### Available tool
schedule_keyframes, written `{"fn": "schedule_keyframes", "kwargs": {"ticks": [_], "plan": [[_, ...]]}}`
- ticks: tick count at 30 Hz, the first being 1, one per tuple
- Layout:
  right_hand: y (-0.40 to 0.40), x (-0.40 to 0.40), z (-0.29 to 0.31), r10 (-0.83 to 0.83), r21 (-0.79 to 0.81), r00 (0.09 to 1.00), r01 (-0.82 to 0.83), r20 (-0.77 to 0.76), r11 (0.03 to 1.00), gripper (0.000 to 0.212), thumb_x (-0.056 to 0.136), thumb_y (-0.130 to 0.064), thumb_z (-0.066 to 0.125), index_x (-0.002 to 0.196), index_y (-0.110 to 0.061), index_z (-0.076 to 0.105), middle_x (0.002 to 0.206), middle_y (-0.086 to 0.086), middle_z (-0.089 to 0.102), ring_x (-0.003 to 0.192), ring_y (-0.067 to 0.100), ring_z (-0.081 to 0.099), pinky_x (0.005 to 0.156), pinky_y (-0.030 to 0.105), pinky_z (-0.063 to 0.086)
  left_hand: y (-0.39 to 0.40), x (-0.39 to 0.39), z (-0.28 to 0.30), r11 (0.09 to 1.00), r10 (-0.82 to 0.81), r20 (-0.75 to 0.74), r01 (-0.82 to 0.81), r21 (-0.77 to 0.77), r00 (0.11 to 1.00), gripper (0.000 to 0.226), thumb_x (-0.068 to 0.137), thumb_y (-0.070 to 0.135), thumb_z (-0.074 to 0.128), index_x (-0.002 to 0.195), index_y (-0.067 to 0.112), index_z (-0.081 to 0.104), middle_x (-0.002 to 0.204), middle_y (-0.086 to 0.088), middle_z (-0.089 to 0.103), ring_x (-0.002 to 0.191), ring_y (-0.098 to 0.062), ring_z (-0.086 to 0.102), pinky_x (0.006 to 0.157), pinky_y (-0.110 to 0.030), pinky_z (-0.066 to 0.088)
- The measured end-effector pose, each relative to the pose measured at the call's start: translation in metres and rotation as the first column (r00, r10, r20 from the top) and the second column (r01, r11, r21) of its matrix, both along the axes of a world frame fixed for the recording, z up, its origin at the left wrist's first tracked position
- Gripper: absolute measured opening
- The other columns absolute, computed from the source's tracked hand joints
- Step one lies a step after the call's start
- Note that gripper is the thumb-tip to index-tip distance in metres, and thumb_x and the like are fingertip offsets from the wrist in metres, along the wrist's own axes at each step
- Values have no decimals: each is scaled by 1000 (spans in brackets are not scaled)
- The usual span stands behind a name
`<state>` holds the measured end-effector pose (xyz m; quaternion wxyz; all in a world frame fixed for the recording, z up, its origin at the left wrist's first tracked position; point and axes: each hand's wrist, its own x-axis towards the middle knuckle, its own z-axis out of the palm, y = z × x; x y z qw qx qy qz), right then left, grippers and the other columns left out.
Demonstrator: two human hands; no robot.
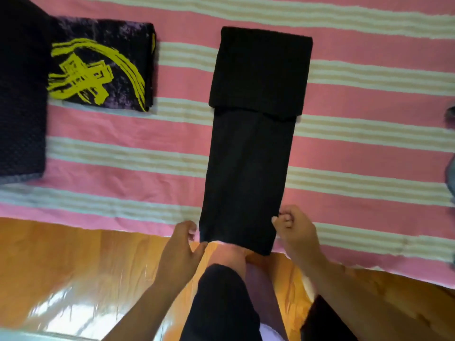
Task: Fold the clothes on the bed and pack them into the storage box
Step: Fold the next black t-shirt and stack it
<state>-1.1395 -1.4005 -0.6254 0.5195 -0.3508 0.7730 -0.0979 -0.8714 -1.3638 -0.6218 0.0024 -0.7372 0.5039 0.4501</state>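
Hands [181, 244] [294, 228] each grip pinched on black garment [248, 168]'s near corners; fingertips partly hidden.

Bare striped bedspread [369, 148] right of black garment [248, 156]; left, folded printed shirt [103, 65], dark folded cloth [22, 94] block

glossy orange wooden floor [61, 267], bright light glare
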Motion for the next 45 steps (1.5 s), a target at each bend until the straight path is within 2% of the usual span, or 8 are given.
{"fn": "schedule_keyframes", "kwargs": {"ticks": [4,9,16,19,22,31,39,45], "plan": [[21,28,-7,-180,-17,980,179,-87,984,14,93,-23,69,87,-24,56,70,-6,54,68,15,55,58,21,39,3,-4,-16,925,368,-112,-351,147,923,12,94,30,70,100,23,62,96,9,66,90,-4,61,75,-26,43],[35,42,-7,-225,120,972,232,-65,965,22,95,-31,66,87,-10,64,84,5,66,84,25,64,73,36,51,4,1,-14,964,258,-184,-239,116,948,13,97,31,64,95,18,64,100,4,61,92,-9,60,77,-25,45],[62,47,12,-324,121,946,323,-13,939,15,100,-27,60,88,-22,52,84,2,57,82,14,60,78,31,55,19,4,5,848,520,-362,-414,331,774,17,99,13,61,93,3,48,86,-13,73,88,-27,73,82,-40,57],[70,47,-3,-526,192,845,502,96,843,11,100,-18,60,89,-18,58,93,9,67,85,19,68,83,36,57,28,1,-13,954,288,-147,-271,130,946,21,92,15,69,94,14,48,86,-4,63,78,-24,64,63,-32,49],[80,40,-18,-580,195,789,548,201,814,12,102,-15,56,92,-9,61,100,12,74,82,18,75,86,35,56,40,4,-30,992,9,31,-5,-125,999,39,88,24,76,117,24,50,110,7,57,90,-15,61,71,-33,52],[97,21,-21,-566,197,800,533,199,823,25,105,-14,48,82,-10,59,94,10,76,87,21,75,88,35,55,43,16,-49,846,-402,199,446,-292,893,14,93,28,42,98,20,53,92,1,59,73,-28,57,60,-42,50],[96,36,-26,-572,153,800,551,181,820,10,97,-15,65,88,-16,67,76,2,66,72,14,64,76,29,55,50,14,-39,888,-275,159,314,-337,948,15,103,20,43,88,22,46,76,6,49,61,-20,50,54,-35,45],[95,30,-28,-581,208,812,559,62,803,23,97,-15,63,73,-14,66,71,4,63,73,20,61,77,37,54,51,22,-48,721,-520,432,650,-240,737,14,91,14,53,90,14,67,82,-4,60,66,-28,56,55,-33,46]]}}
